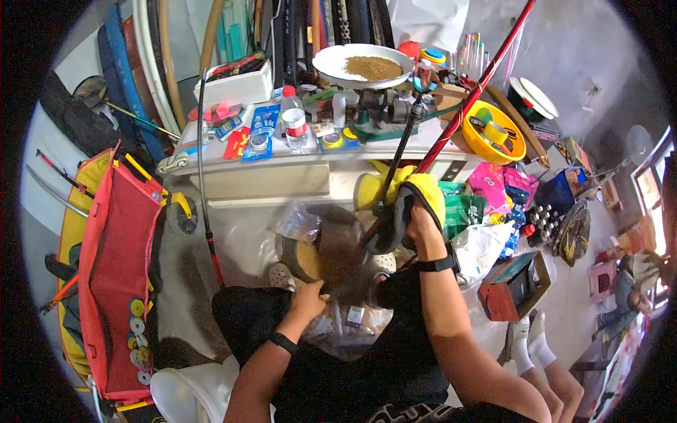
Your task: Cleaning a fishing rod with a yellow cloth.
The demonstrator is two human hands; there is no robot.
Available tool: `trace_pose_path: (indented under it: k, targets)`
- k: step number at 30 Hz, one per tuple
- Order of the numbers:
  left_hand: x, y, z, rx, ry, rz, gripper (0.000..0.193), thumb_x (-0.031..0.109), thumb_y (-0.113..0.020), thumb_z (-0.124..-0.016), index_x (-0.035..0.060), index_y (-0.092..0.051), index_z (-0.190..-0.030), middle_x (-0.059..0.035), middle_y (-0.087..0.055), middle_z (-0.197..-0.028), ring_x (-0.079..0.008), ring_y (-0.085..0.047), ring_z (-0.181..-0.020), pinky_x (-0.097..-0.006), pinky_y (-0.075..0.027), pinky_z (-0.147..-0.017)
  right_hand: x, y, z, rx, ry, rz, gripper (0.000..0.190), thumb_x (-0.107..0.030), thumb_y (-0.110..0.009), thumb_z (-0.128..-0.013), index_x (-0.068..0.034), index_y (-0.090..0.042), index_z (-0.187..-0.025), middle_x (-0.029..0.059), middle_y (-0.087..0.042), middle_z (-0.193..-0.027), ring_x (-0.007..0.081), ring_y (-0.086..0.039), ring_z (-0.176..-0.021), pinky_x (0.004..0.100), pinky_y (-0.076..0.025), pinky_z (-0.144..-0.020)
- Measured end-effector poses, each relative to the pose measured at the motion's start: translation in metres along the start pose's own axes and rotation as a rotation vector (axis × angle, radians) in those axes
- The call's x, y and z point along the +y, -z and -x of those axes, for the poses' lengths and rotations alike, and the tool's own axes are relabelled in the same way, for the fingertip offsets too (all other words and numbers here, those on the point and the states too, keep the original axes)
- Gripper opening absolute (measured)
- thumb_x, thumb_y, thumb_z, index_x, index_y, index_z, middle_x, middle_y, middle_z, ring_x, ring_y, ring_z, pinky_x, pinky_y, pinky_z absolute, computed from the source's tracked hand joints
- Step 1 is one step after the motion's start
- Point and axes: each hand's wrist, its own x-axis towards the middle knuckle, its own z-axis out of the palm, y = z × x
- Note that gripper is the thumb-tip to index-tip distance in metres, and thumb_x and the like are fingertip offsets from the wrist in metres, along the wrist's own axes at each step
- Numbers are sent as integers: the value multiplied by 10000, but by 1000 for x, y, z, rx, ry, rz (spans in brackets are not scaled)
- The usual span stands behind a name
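Note:
My left hand (308,305) is at the lower edge of a dark round basin (288,259) on the floor, its fingers curled by a motion-blurred dark shape (342,251); whether it grips this cannot be told. Tan grain-like material (308,259) shows inside the basin, and a clear plastic bag (299,222) lies over its rim. My right hand (422,222) is partly hidden in a yellow-and-black padded fabric piece (426,193), gripping it. A black rod (403,145) and a red wrapped pole (455,124) rise from beside that fabric.
A white table (296,163) ahead bears an enamel basin (322,61) of brown granules, a bottle (294,124) and a vise-like green tool (381,129). At left stands an open red bag (119,238), with a white bucket (180,386) nearby. A cardboard box (492,301) and another person's legs (542,354) are right.

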Motion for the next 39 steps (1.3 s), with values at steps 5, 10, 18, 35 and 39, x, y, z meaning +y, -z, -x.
trace_pose_path:
  k: [5,10,18,35,39]
  targets:
    - [0,2,-2,-150,4,-136,378,258,-626,-730,40,-554,-1031,-188,-604,-855,-356,-574,-816,-454,-450,-684,-16,-1,4,106,-792,-1103,130,-248,-506,-814,-126,-545,-836,25,-537,-665,155,-521,-531,293,-434,-460]
    - [3,-1,-8,0,84,-94,352,225,-616,-735,42,-551,-1028,-203,-600,-822,-367,-573,-775,-454,-449,-658,-9,-7,19,172,-938,-1290,413,-500,-348,-839,-155,-566,-904,64,-603,-829,253,-560,-723,378,-472,-665]
    - [12,29,-22,188,106,36,302,169,-567,-749,95,-523,-1039,-191,-598,-848,-384,-560,-793,-469,-436,-662,15,5,18,148,-751,-1200,437,-486,-391,-810,-91,-553,-905,125,-604,-885,324,-574,-804,442,-468,-755]
    - [-35,174,-20,201,34,-316,180,148,-497,-761,63,-530,-916,-189,-581,-834,-379,-550,-812,-471,-422,-681,-23,4,-4,85,-551,-1426,322,-295,-426,-807,-21,-551,-921,164,-597,-937,342,-562,-857,443,-438,-818]
    - [-43,197,29,181,203,-428,201,129,-530,-738,81,-540,-933,-173,-590,-824,-368,-556,-805,-468,-425,-686,4,10,3,214,-554,-1411,318,-313,-442,-801,-49,-556,-938,140,-598,-942,317,-566,-864,430,-442,-819]
